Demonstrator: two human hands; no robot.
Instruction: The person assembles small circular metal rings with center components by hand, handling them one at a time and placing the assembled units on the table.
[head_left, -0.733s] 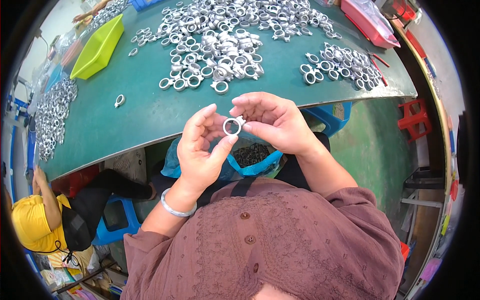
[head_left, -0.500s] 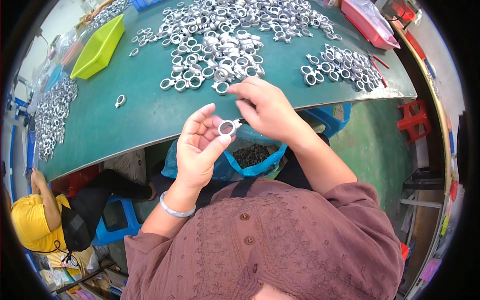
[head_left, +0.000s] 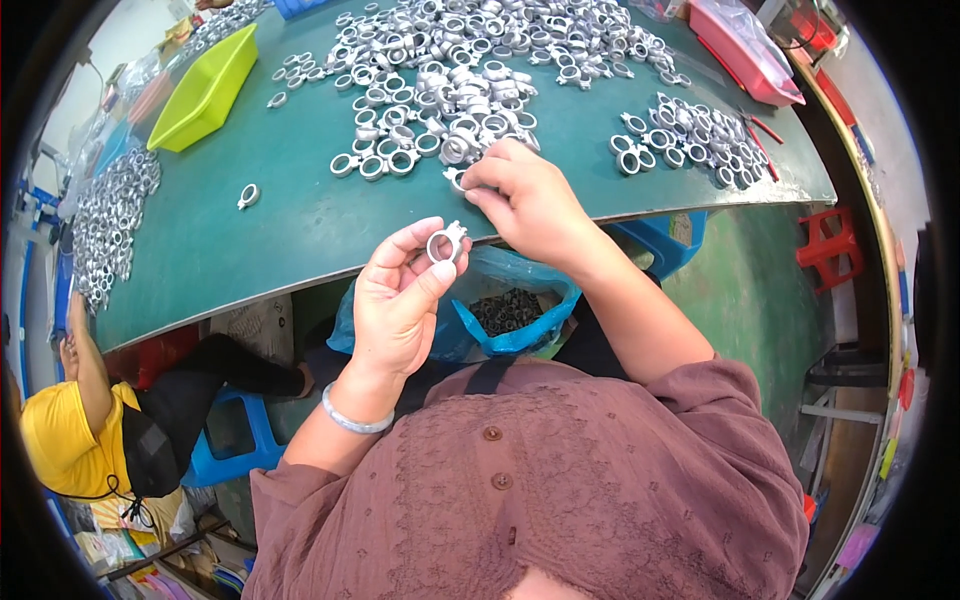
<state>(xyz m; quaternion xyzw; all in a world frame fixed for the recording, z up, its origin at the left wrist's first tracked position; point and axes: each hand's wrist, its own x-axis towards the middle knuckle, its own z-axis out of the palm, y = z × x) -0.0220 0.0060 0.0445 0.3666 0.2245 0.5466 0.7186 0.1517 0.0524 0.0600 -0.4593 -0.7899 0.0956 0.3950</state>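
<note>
My left hand [head_left: 395,300] is raised just in front of the table edge. Its thumb and fingers pinch a silver metal ring clamp [head_left: 459,238] with a small lug on its rim, the lug pointing up. At the near end of a large heap of similar ring clamps [head_left: 480,100], my right hand [head_left: 540,210] has its thumb and forefinger closed on a single clamp [head_left: 453,177]. Part of that clamp is hidden behind the fingers.
A smaller clamp pile [head_left: 700,135] lies right, beside red-handled pliers [head_left: 768,132]. One loose clamp [head_left: 248,196] rests left. A green tray [head_left: 205,90] and pink tray [head_left: 745,55] flank the heap. Below the edge, a blue bag [head_left: 535,335] holds dark parts. A person in yellow [head_left: 70,435] sits left.
My left hand has turned the clamp so its lug points up rather than right. The fingers of my right hand have come down and closed on the single clamp by the heap.
</note>
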